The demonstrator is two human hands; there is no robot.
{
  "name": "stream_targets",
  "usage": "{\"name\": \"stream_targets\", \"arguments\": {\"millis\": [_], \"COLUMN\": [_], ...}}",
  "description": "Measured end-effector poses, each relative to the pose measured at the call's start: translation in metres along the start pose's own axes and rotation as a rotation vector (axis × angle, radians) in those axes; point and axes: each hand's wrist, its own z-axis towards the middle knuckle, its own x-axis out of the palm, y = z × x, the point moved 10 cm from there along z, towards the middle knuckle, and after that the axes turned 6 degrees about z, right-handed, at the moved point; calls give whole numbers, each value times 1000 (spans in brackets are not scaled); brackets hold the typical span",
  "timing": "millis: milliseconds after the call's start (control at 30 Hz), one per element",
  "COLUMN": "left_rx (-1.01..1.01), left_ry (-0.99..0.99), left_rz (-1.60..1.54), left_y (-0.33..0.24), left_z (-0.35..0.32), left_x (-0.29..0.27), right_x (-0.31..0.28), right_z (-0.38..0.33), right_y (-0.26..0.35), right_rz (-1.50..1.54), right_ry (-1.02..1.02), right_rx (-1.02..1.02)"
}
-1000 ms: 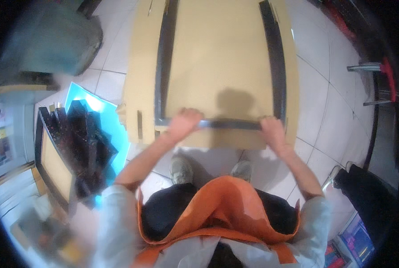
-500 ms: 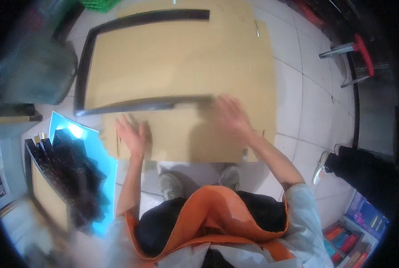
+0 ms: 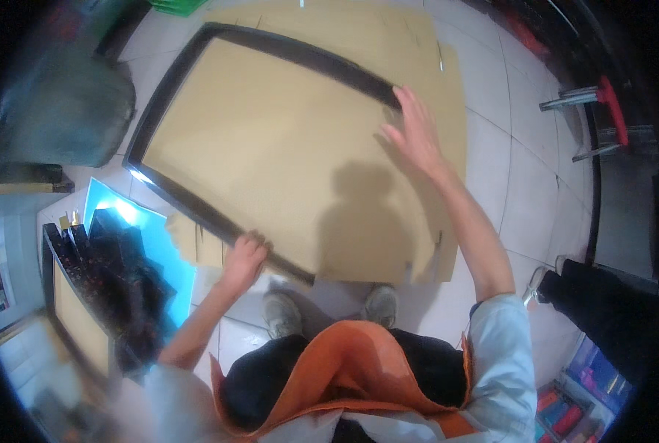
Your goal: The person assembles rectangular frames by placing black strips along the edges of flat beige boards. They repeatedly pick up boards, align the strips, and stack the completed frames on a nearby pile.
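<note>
left hand [image 3: 244, 260] gripping the dark frame [image 3: 196, 210] at its near strip | right hand [image 3: 416, 136] resting open-fingered by the far corner | frame lying on cardboard sheet [image 3: 285, 155] on the floor [image 3: 492, 170] | three sides joined, right side looking open

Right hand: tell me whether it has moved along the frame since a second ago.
Yes. The right hand has left the frame's near bar and gone up to the far right corner of the black frame, judged against the cardboard.
</note>
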Motion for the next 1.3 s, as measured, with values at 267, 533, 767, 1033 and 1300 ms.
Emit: {"name": "stream_targets", "arguments": {"millis": [267, 533, 767, 1033, 1300], "left_rx": [306, 226, -163, 46, 26], "left_ry": [478, 298, -167, -171, -45], "left_rz": [244, 238, 361, 493, 377], "left_y": [30, 60, 79, 35, 36], "left_z": [-30, -38, 22, 18, 32], "left_x": [2, -6, -31, -22, -14], "right_x": [61, -1, 6, 20, 7], "right_z": [-34, -136, -196, -230, -232], "right_y": [-93, -70, 6, 61, 38], "right_rz": [181, 178, -284, -206, -278], "right_ry": [446, 101, 535, 704, 785], "right_rx": [331, 321, -324, -664, -707]}}
